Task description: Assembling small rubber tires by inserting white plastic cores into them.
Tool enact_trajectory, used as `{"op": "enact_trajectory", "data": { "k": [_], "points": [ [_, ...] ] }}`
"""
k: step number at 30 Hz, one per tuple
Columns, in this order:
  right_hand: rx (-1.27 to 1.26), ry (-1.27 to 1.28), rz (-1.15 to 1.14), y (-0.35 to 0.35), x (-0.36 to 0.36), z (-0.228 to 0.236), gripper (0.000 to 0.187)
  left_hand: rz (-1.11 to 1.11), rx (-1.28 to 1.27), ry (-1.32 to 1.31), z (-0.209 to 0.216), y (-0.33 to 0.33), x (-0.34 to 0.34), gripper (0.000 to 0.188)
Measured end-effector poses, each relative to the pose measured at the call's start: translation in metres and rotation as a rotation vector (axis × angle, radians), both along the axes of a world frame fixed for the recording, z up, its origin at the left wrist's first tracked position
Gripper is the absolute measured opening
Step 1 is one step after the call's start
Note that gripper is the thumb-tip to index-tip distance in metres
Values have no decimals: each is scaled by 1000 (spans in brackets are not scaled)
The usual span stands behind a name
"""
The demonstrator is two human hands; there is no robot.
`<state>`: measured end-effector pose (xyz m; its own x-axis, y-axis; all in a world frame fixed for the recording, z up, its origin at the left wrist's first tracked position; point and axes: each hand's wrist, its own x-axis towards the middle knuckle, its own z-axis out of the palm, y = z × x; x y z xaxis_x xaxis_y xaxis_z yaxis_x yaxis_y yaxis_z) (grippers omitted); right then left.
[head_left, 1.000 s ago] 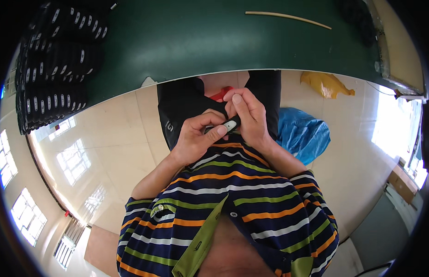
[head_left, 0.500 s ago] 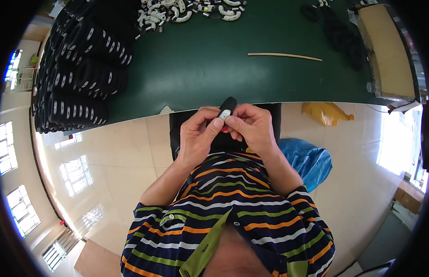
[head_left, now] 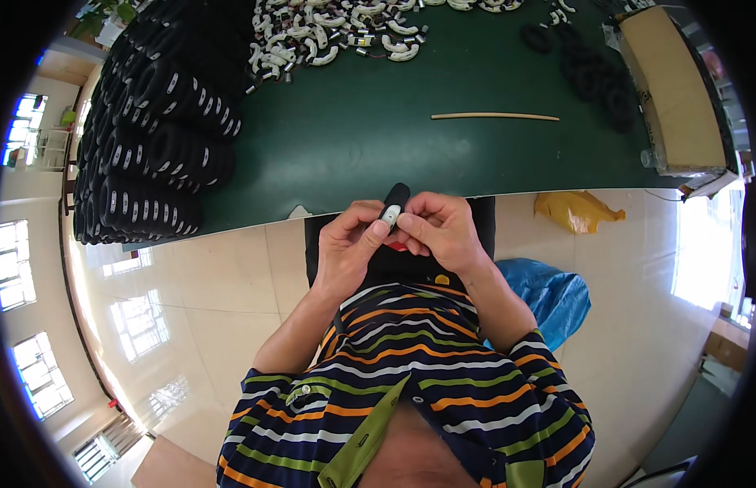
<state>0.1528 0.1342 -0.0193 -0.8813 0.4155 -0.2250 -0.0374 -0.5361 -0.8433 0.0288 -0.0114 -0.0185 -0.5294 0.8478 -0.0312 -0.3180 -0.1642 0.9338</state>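
Between my two hands, just in front of the table's near edge, is a black ring-like piece (head_left: pixel 397 195) with a white oval insert (head_left: pixel 391 215) showing in its side. My left hand (head_left: pixel 345 246) pinches it from the left, thumb at the lower end of the insert. From the other side my right hand (head_left: pixel 448 236) grips it, its thumb pressed beside the white part. Something small and red shows below the fingers; what it is I cannot make out. The underside of the piece is hidden by my hands.
Stacked black rings with white windows (head_left: pixel 150 206) rise at the table's left. White curved parts with small metal cylinders (head_left: pixel 313 37) lie at the back. A thin wooden stick (head_left: pixel 496 116), loose black rings (head_left: pixel 589 75) and a cardboard box (head_left: pixel 675 89) are to the right. Blue (head_left: pixel 549 297) and yellow (head_left: pixel 580 210) bags lie below.
The whole view has shifted, so the table and its contents appear lower. Both hands keep their hold on the black piece, with the right thumb slightly shifted beside the white insert.
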Motion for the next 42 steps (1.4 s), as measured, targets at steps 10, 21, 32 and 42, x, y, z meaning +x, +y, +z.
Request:
{"op": "enact_trajectory", "data": {
  "k": [10, 21, 32, 42],
  "points": [
    [379, -128, -100, -2, 1, 0, 7, -1, -151, 586, 6, 3, -2, 18],
    [232, -18, -187, -7, -9, 2, 22, 73, -226, 598, 6, 15, -3, 26],
    [1270, 34, -157, 50, -21, 28, 30, 345, -223, 935, 20, 35, -33, 40],
    [1260, 1, -109, 57, -24, 20, 30, 38, -151, 910, 10, 49, -56, 23]
  ]
}}
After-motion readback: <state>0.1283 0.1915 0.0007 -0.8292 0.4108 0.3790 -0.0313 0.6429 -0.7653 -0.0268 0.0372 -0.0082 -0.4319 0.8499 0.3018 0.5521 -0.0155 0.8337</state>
